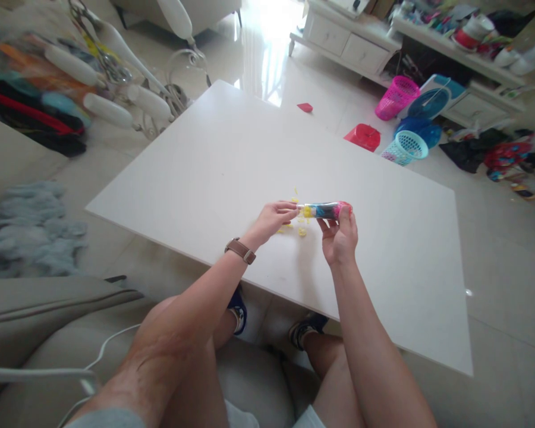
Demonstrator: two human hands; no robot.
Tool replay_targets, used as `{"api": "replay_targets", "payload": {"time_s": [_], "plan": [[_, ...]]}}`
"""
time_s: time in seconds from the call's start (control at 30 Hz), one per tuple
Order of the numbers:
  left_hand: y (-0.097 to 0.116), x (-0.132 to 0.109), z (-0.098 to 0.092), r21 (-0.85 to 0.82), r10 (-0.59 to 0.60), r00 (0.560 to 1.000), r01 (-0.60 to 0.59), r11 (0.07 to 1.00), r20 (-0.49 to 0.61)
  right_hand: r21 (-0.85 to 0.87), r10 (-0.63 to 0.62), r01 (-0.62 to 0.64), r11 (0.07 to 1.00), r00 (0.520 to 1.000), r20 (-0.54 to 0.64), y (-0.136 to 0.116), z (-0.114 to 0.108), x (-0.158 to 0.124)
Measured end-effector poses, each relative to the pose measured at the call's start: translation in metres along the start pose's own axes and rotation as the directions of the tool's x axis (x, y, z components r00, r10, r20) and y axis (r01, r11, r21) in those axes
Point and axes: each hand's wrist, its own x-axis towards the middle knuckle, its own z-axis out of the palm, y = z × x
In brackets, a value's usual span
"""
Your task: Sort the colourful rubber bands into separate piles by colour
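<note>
Above the middle of the white table point(258, 154), my right hand point(340, 238) grips a clear tube point(324, 210) near its right end. The tube lies level, and yellow, blue, dark and pink contents show through its wall, the yellow at the left end. My left hand point(274, 221), with a brown watch strap at the wrist, has its fingers together at the tube's left end; whatever they pinch is too small to make out. Under and beside the fingers, several small yellow pieces point(302, 232), looking like little rubber bands, are scattered on the tabletop.
On the floor beyond the table are a red container point(364, 137), a light blue basket point(405, 147) and a pink basket point(397, 97). A white cabinet point(345, 41) stands behind. White metal chair parts point(149, 102) rise at the left, and a grey sofa point(75, 333) is beneath me.
</note>
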Motion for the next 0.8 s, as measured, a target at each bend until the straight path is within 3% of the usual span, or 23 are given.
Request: {"api": "replay_targets", "payload": {"time_s": [0.2, 0.5, 0.8], "plan": [[0.0065, -0.0018, -0.0024, 0.044, -0.065, 0.998, 0.065, 0.997, 0.018, 0.043, 0.086, -0.088, 0.995, 0.995, 0.042, 0.0021, -0.0018, -0.0004], [0.0041, 0.0032, -0.0021, 0.134, 0.1, 0.995, -0.1, 0.986, 0.004, 0.001, 0.041, -0.041, 0.999, 0.999, 0.003, -0.0012, -0.0022, -0.0001], [0.0071, 0.0016, 0.0013, -0.044, -0.036, 0.989, 0.043, 0.998, 0.145, 0.077, 0.101, -0.099, 0.992, 0.994, -0.027, 0.0037, -0.0007, -0.0012]]}}
